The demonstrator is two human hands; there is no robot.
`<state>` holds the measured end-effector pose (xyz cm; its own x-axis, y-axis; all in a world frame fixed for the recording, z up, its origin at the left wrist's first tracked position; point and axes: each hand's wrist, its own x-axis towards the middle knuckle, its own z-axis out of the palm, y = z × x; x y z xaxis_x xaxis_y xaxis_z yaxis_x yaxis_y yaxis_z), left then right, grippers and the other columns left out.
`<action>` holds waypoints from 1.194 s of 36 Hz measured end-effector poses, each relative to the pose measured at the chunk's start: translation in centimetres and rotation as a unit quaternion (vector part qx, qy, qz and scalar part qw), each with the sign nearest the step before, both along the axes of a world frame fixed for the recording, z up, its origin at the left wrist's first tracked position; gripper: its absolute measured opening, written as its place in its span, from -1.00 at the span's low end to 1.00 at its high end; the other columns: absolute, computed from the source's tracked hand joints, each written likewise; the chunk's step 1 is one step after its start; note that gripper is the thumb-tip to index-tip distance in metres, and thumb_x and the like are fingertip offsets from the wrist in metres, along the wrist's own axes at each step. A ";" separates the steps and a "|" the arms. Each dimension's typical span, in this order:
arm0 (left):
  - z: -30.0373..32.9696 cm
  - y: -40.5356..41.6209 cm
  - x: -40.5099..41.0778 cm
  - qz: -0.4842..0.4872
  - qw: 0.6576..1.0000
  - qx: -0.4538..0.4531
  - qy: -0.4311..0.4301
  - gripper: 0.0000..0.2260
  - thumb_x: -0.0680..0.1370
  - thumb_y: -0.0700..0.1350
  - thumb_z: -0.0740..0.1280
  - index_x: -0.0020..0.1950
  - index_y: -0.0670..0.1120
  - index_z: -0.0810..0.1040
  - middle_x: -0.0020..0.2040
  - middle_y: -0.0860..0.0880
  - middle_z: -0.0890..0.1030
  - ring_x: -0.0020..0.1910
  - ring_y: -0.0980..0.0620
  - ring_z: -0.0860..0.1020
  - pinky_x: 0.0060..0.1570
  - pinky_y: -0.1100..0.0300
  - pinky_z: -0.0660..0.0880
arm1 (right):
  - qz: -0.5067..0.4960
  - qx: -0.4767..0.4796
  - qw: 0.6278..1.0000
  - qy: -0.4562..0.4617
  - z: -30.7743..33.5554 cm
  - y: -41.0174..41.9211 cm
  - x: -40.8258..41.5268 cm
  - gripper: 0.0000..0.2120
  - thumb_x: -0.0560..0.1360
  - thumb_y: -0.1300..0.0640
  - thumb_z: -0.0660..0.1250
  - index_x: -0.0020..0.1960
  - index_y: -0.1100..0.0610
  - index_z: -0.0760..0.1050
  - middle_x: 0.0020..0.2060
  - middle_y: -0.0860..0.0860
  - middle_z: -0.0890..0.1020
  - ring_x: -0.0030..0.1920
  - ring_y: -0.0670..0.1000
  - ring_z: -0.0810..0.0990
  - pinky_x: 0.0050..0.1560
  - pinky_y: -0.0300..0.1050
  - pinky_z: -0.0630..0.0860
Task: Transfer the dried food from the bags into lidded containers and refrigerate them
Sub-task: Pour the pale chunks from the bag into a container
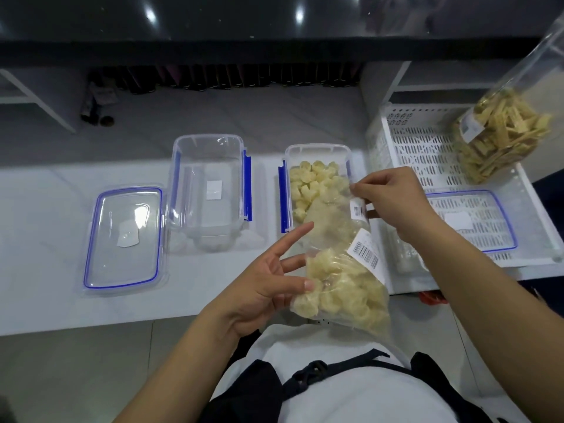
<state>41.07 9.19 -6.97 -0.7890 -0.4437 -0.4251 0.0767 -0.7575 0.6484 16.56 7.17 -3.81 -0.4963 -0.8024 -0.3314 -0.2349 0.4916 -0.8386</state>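
2 hands work over a white worktop. Right hand: fingers pinch the upper edge of a clear plastic bag just above a barcode label. Left hand: fingers straight and spread, thumb and fingertips touching the bag's left side near its lower part, not curled round it.

The bag is tilted, its upper end over the right container and its lower end toward the person's body. Pale yellow dried food pieces fill the lower part of the bag. A second barcode label sits on the bag's right side.

The right container is clear with blue clips and holds pale yellow pieces in its far half. The left container stands well apart from it, open, with a white sticker inside. 1 clear lid with a blue seal lies flat just beside the left container. A second lid lies in a white perforated basket at the right. A second bag of flat, tan dried strips stands tilted at the basket's far right.
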 end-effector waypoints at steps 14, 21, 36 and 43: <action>1.2 -0.9 0.0 0.022 1.000 0.000 0.011 -0.28 0.42 -0.40 0.40 0.44 0.21 0.46 0.35 -0.13 0.59 0.17 -0.17 0.65 -0.05 0.02 0.68 | -0.018 -0.058 0.998 -0.015 2.5 -0.9 -0.2 -0.93 0.48 0.31 0.44 -0.15 0.29 0.67 -0.29 0.15 0.67 -0.39 -0.03 0.65 -0.39 -0.22 0.57; 0.4 -0.6 0.0 -0.004 1.000 -0.001 -0.030 -0.31 0.46 -0.41 0.41 0.44 0.21 0.46 0.33 -0.12 0.61 0.27 -0.24 0.60 0.04 -0.01 0.64 | -0.001 0.000 1.000 0.008 0.9 -0.4 -0.5 -0.94 0.47 0.30 0.45 -0.15 0.29 0.68 -0.19 0.23 0.70 -0.28 0.05 0.66 -0.31 -0.09 0.66; 0.9 -0.3 0.4 0.032 0.999 0.020 -0.028 -0.28 0.40 -0.37 0.40 0.49 0.09 0.38 0.32 -0.07 0.62 0.22 -0.18 0.63 0.02 0.00 0.64 | -0.005 -0.068 0.998 -0.003 3.7 -1.9 -0.7 -0.93 0.48 0.30 0.44 -0.14 0.32 0.66 -0.27 0.15 0.69 -0.33 -0.01 0.68 -0.25 -0.09 0.67; 0.3 -0.3 0.6 0.028 0.998 0.040 -0.037 -0.36 0.40 -0.36 0.41 0.45 0.01 0.46 0.32 -0.11 0.62 0.27 -0.19 0.60 0.10 0.00 0.61 | 0.014 0.003 1.000 0.013 0.9 -1.8 -0.3 -0.95 0.45 0.27 0.48 -0.16 0.26 0.68 -0.19 0.24 0.70 -0.14 0.25 0.71 -0.14 0.20 0.69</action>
